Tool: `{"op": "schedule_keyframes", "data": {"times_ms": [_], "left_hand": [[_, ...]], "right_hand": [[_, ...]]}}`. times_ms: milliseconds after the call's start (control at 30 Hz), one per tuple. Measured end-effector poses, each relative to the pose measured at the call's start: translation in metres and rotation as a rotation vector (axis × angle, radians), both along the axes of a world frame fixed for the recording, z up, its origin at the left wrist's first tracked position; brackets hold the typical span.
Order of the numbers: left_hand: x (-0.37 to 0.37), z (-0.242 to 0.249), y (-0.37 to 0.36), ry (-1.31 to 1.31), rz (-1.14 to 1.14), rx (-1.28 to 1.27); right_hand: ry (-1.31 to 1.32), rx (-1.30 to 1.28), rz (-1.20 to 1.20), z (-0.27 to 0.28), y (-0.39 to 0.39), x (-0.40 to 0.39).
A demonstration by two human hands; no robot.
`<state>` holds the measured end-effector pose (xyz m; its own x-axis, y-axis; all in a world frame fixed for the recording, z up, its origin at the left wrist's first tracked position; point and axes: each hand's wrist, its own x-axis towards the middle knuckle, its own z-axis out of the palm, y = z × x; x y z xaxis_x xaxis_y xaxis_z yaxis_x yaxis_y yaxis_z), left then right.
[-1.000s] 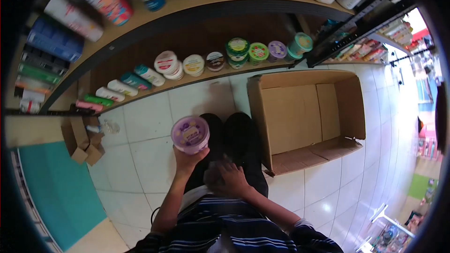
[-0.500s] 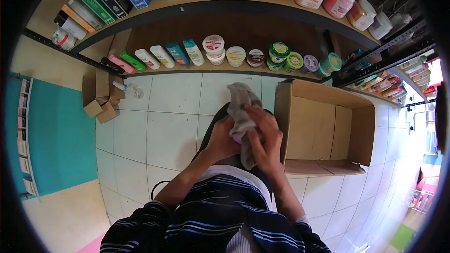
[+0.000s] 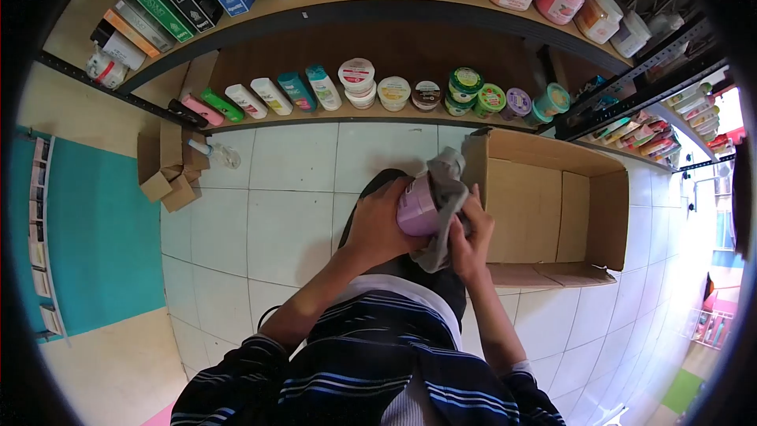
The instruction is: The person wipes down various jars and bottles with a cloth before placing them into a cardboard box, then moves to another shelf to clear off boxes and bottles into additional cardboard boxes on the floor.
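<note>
A purple jar (image 3: 417, 209) is tilted on its side above my lap, with my left hand (image 3: 378, 225) wrapped round its near left side. At the jar's right end lies a grey cloth (image 3: 447, 189), bunched against it and hanging down toward my leg. My right hand (image 3: 471, 237) is closed on that cloth, thumb and fingers pinching its folds. The jar's right end is covered by the cloth, and its label cannot be read.
An open cardboard box (image 3: 524, 209) stands on the tiled floor at my right. Ahead, a low shelf (image 3: 315, 117) bears bottles and round tubs; the upper shelf (image 3: 355, 8) holds boxes, bottles and jars. A small torn carton (image 3: 169, 162) sits at the left.
The jar, mostly hidden under the cloth before, now shows its purple side. Both hands have shifted, the right one further to the right with the cloth.
</note>
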<state>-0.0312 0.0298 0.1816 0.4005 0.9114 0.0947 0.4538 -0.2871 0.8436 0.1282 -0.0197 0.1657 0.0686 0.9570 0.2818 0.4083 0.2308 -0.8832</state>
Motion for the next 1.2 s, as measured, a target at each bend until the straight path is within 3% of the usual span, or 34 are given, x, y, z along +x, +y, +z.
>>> {"op": "schedule_keyframes", "data": {"times_ms": [133, 200, 367, 433, 467, 500, 533, 600, 633, 700, 800, 867, 900, 1033, 1133, 1200], "left_hand": [[0.003, -0.002, 0.007, 0.029, -0.019, -0.048], [0.002, 0.004, 0.010, 0.055, -0.031, -0.040], [-0.003, -0.018, 0.024, -0.047, -0.025, -0.180], [-0.006, -0.034, 0.029, -0.362, -0.020, -0.585], [-0.005, -0.034, 0.029, -0.361, -0.023, -0.593], [-0.005, -0.031, 0.029, -0.451, -0.056, -0.722], [-0.004, -0.030, 0.029, -0.539, -0.088, -0.849], [-0.004, -0.030, 0.026, -0.536, -0.097, -0.879], [-0.003, -0.031, 0.024, -0.537, -0.106, -0.904], [-0.005, -0.033, 0.022, -0.469, -0.171, -0.916], [0.004, -0.035, 0.019, -0.362, -0.314, -0.890], [0.009, -0.035, 0.015, -0.275, -0.420, -0.819], [0.012, -0.038, 0.012, -0.223, -0.481, -0.692], [0.022, -0.045, 0.014, -0.256, -0.506, -0.766], [0.031, -0.064, 0.015, -0.298, -0.448, -0.745], [0.032, -0.098, 0.008, -0.176, -0.316, -0.357]], "right_hand": [[0.189, 0.047, -0.085, 0.011, -0.003, -0.017], [0.437, -0.128, -0.207, 0.003, -0.013, -0.014], [0.487, -0.026, -0.405, -0.021, -0.045, -0.013], [0.531, -0.334, -0.300, -0.048, -0.070, -0.022], [0.429, -0.515, -0.120, -0.071, -0.086, -0.025], [0.069, -0.680, 0.155, -0.078, -0.089, -0.029], [0.071, -0.687, 0.152, -0.082, -0.092, -0.029], [-0.035, -0.601, 0.408, -0.079, -0.089, -0.032], [0.072, -0.721, 0.356, -0.070, -0.076, -0.019], [0.159, -0.550, 0.104, -0.061, -0.050, 0.013], [0.204, -0.578, -0.006, -0.002, -0.008, 0.048], [0.142, -0.650, 0.411, 0.023, 0.011, 0.054], [0.145, -0.701, 0.413, 0.035, 0.019, 0.050], [0.035, -0.669, 0.537, 0.036, 0.043, 0.064], [-0.199, -0.582, 0.552, 0.029, 0.060, 0.080], [-0.475, -0.396, 0.447, 0.015, 0.081, 0.109]]}}
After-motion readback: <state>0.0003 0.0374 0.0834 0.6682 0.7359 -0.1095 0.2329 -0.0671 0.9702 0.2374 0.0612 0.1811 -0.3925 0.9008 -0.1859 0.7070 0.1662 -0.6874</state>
